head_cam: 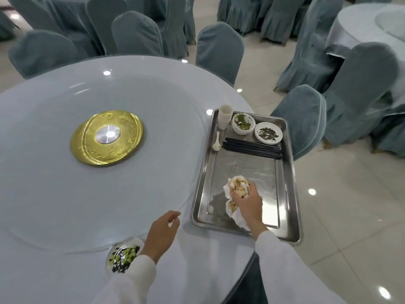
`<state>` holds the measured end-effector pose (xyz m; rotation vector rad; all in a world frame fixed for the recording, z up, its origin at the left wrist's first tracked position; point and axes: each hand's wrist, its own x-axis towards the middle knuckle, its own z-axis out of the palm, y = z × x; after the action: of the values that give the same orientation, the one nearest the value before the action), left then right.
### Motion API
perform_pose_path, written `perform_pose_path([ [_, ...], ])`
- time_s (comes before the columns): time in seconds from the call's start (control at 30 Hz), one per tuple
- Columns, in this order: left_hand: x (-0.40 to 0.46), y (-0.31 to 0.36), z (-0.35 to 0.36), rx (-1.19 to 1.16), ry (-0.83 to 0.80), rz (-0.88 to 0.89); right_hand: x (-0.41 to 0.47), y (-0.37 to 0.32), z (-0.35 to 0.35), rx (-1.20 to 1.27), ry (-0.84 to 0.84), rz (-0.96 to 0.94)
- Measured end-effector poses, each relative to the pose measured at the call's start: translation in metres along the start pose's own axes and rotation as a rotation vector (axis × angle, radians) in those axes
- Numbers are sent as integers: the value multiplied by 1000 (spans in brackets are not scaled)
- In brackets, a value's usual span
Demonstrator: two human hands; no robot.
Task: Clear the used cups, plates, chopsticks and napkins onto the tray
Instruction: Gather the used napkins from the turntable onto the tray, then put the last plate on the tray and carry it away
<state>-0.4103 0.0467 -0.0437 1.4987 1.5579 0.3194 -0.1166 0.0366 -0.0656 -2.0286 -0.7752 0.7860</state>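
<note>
right hand (247, 200) grasping soiled napkins (237, 189) over the tray (289, 194).
left hand (161, 233) released, loose above the table's near edge, just beside a dirty plate (122, 256).

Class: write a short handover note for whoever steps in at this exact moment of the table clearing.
Right hand: closed on soiled napkins, low over the metal tray.
Left hand: empty, open, above the table edge.
Done: stacked cups, bowl, small plate, spoon and black chopsticks sit at the tray's far end.
Left: release the napkins; move the plate of scraps by the left sleeve onto the tray.
</note>
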Motion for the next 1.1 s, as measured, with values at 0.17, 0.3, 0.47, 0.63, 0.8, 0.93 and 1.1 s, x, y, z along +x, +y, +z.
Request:
perform_pose_path([
  [0.17, -4, -16, 2, 9, 46, -37, 17, -1, 21, 25, -88, -46],
  [0.3, -9, -21, 0, 8, 53, -57, 17, 4, 35, -78, -224, -52],
  [0.47, -9, -27, -10, -7, 70, -60, 2, 8, 39, -215, -252, -72],
  [0.63, -10, -33, -22, -31, 77, -43, -18, 5, 29, -224, -79, -158],
  [0.8, -22, -50, -44, -79, 90, -45, -43, 8, 25, -239, -57, -209],
  [0.93, -34, -72, -69, -103, 126, -83, -67, 7, 38, -312, -3, -248],
  [1.1, -56, -114, -102, -134, 180, -164, -112, -5, 72, -274, -45, -285],
])
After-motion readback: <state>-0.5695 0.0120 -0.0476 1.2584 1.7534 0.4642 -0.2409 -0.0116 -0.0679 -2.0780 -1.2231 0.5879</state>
